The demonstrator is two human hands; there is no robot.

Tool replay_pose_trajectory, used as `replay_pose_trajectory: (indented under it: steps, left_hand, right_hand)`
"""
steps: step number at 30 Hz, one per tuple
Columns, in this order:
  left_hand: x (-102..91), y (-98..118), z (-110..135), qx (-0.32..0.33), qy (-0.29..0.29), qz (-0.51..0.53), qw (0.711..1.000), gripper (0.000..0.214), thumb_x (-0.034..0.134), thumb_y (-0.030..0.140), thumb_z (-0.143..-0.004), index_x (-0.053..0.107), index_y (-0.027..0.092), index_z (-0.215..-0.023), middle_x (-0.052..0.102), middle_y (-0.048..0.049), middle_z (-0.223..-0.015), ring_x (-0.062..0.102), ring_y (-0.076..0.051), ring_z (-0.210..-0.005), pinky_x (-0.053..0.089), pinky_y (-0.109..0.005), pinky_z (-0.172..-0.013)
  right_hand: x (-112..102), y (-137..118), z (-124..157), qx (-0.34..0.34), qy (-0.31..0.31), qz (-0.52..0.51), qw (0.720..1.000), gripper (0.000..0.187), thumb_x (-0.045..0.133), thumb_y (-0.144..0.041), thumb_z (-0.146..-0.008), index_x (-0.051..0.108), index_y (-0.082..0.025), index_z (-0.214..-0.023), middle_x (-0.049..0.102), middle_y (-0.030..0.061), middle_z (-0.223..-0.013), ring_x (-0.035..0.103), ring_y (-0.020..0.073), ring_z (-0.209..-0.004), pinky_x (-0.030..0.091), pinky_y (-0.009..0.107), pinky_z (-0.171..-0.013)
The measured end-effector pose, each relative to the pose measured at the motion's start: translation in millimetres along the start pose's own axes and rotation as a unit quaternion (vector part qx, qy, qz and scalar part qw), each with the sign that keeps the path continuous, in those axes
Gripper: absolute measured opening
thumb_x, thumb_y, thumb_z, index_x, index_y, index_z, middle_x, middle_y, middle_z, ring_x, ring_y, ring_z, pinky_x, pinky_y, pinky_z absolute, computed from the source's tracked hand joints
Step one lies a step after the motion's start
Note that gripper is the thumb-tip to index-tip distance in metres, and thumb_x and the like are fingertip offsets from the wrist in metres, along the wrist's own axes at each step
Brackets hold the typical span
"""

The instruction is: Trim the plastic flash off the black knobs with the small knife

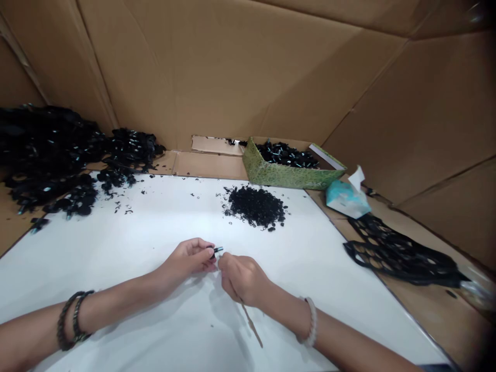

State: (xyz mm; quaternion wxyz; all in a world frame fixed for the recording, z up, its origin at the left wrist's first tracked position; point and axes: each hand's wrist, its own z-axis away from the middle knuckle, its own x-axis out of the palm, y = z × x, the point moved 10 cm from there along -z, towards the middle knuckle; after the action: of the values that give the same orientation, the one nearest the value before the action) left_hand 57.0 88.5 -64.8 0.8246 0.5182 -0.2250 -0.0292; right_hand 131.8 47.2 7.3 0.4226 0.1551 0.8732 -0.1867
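Observation:
In the head view, my left hand [197,257] pinches a small black part with a shiny metal pin [218,249] that points to the right. Close beside it, my right hand [244,278] is closed round a thin brownish stick-like tool [251,325], whose tail slants down toward me. The tool's tip lies by the metal pin; whether the two touch I cannot tell. Both hands are over the white board [155,227]. Beyond them lies a heap of tiny black rings [256,206].
Black parts with metal pins form a large pile [50,150] at the left. At the back, a green box [287,178] holds more of them. A tissue pack [349,199] and black netting-like material [403,253] lie at the right. Cardboard walls [248,72] enclose the board.

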Motion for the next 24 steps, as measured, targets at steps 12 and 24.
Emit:
replay_pose_trajectory:
  steps: [12, 24]
  left_hand:
    - [1.2, 1.2, 5.6, -0.015, -0.016, -0.046, 0.999, 0.036, 0.070, 0.032, -0.072, 0.049, 0.022, -0.100, 0.053, 0.0055, -0.069, 0.061, -0.015, -0.074, 0.044, -0.032, -0.078]
    - [1.1, -2.6, 3.3, -0.016, -0.016, -0.072, 0.997, 0.027, 0.068, 0.037, -0.073, 0.050, 0.019, -0.081, 0.062, 0.0002, -0.076, 0.060, -0.014, -0.072, 0.045, -0.031, -0.074]
  right_hand:
    - [-28.6, 14.2, -0.7, 0.052, 0.089, -0.033, 0.994, 0.015, 0.041, -0.009, -0.086, 0.045, -0.020, -0.095, 0.054, -0.0037, -0.064, 0.045, 0.0080, -0.047, 0.036, 0.020, -0.045]
    - [-28.0, 16.4, -0.8, 0.026, 0.058, 0.062, 0.996, 0.013, 0.048, -0.023, -0.090, 0.053, -0.017, -0.100, 0.066, 0.0031, -0.075, 0.060, 0.0127, -0.061, 0.045, 0.023, -0.055]
